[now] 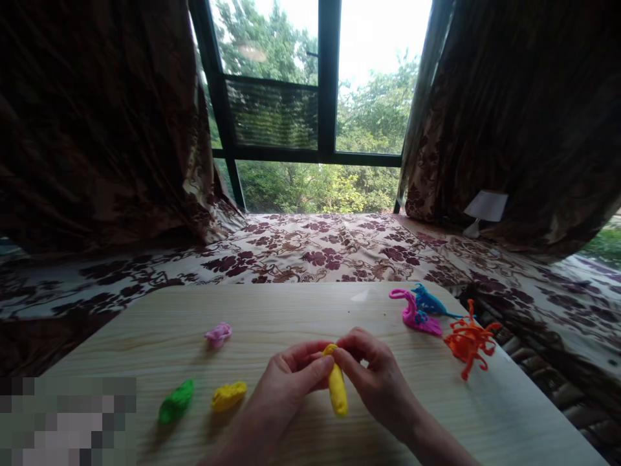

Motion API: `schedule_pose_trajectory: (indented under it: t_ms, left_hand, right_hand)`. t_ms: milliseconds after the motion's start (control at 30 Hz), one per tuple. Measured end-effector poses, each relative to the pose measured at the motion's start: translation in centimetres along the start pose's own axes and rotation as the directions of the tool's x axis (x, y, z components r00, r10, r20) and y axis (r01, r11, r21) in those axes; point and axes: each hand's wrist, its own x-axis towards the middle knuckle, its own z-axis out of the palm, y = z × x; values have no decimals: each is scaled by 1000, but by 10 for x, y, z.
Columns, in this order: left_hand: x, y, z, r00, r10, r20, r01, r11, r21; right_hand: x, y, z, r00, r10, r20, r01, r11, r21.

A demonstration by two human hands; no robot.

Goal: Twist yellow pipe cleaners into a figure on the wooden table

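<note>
A smooth yellow roll (338, 391) is sitting between the two hands, its far end being pinched at the fingertips and its thicker, rounded near end jutting free toward the wearer; the left hand (294, 382) is curling nearly closed, its thumb pressing the roll from the left side; the right hand (376, 369) is mirroring it, thumb and bent fingers closing on the same far end from the right; whether the roll's free end is touching the table (281, 314) is hard to tell; the tabletop is showing pale, wavy wood grain and a rounded corner; left of the hands, a yellow lump (229, 396) with a crumpled surface is lying near the left wrist; a creased, elongated green lump (176, 402) is lying farther left; a small, twisted pale pink piece (218, 334) is resting beyond them; on the right, well apart from the hands, a magenta figure (413, 317) is curving up in a swan-like neck, a blue figure (427, 301) with a thin tail is lying just behind it, and an orange figure (470, 340) is spreading many thin, curling strands near the table edge; beyond the table, floral-patterned fabric (325, 255) is lying in soft wrinkles.
</note>
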Motion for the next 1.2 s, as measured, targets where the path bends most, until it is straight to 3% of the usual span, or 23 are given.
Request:
schedule_pose_trajectory:
  t_ms: [67,167,267,400,600,833,967,1200]
  left_hand:
    - [1,0,-4,1000,-4,-12,4,1000,-5]
    - [3,-3,-9,998,-41,-38,38,995,-90]
    - [4,-7,-12,998,-51,-31,44,983,-179]
    - [2,-7,-11,1000,0,16,2,993,-120]
    - [-3,2,-5,993,-85,77,90,994,-55]
    - [4,-7,-7,994,-63,-87,53,992,-112]
    - [2,-6,-4,992,-75,-104,67,994,-82]
    - [2,-11,0,995,-49,-82,46,998,-43]
  right_hand:
    - [1,1,-3,1000,-11,12,11,998,64]
    - [5,7,-7,998,64,5,-64,982,179]
    - [6,9,-8,993,106,50,-113,977,180]
    - [4,7,-5,987,95,128,-116,979,168]
    - [4,7,-6,983,130,133,-157,963,218]
    - [4,2,-10,974,84,210,-128,970,207]
    - [3,3,-7,977,93,192,-133,969,209]
    - [2,3,-4,995,65,70,-67,997,25]
